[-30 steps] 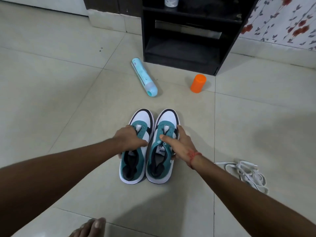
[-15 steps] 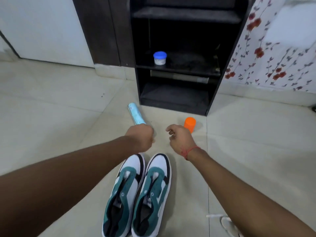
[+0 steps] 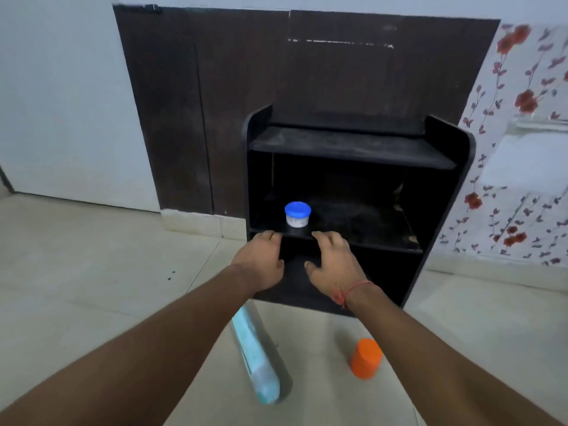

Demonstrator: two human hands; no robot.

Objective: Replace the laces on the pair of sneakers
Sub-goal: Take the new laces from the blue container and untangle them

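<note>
Neither the sneakers nor the laces appear in the head view now. My left hand (image 3: pixel 261 261) and my right hand (image 3: pixel 333 261) are stretched out side by side in front of a black shelf unit (image 3: pixel 442 179), at the level of its middle shelf edge. Both hands hold nothing and their fingers are spread. A small jar with a blue lid (image 3: pixel 297 214) stands on that middle shelf, just beyond and between my fingertips, not touched. A red thread is tied round my right wrist.
A light blue tube-shaped bottle (image 3: pixel 256 352) lies on the tiled floor under my left forearm. An orange cup (image 3: pixel 365 358) stands upside down on the floor to its right. Behind the shelf is a dark wooden panel; floral wallpaper covers the right wall.
My view has tilted up from the sneakers on the floor to the shelf. Both hands let go of the shoes and moved forward and up toward the middle shelf.
</note>
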